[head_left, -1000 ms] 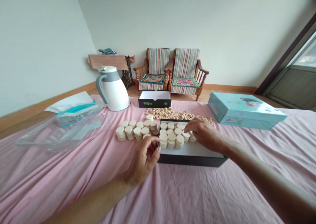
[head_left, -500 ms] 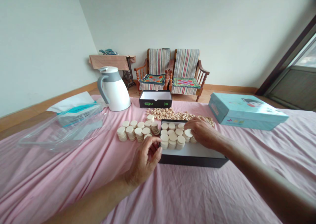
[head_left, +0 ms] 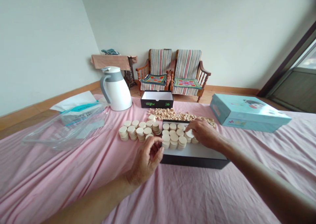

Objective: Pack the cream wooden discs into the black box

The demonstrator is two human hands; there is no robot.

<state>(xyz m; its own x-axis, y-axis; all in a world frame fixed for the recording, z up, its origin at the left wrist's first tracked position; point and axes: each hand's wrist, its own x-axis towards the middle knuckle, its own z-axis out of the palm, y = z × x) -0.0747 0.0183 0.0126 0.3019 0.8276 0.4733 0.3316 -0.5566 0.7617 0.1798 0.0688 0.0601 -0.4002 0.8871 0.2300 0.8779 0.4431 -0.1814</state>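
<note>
A shallow black box (head_left: 192,160) with a white inside lies in front of me. Rows of stacked pale round wooden discs (head_left: 174,137) fill its left and far parts. My left hand (head_left: 148,154) is at the box's left wall, thumb and curled fingertips against the edge. Inside the box, my right hand (head_left: 203,133) bends over a disc stack (head_left: 189,134) right of the middle, fingers closed down on it. Its palm hides some discs behind. Left of the box, more disc stacks (head_left: 132,132) stand on the pink cloth (head_left: 98,171).
Small wooden pieces (head_left: 170,113) lie heaped behind the box. Farther back is another black box (head_left: 158,103). A white and grey jug (head_left: 117,89) and a clear plastic tray (head_left: 56,131) are left; a light-blue box (head_left: 249,112) is right. Two chairs (head_left: 172,72) stand beyond.
My right hand has shifted slightly toward me, its fingers curling down at the disc stack. My left hand stays at the box's edge. The whole view has swung slightly.
</note>
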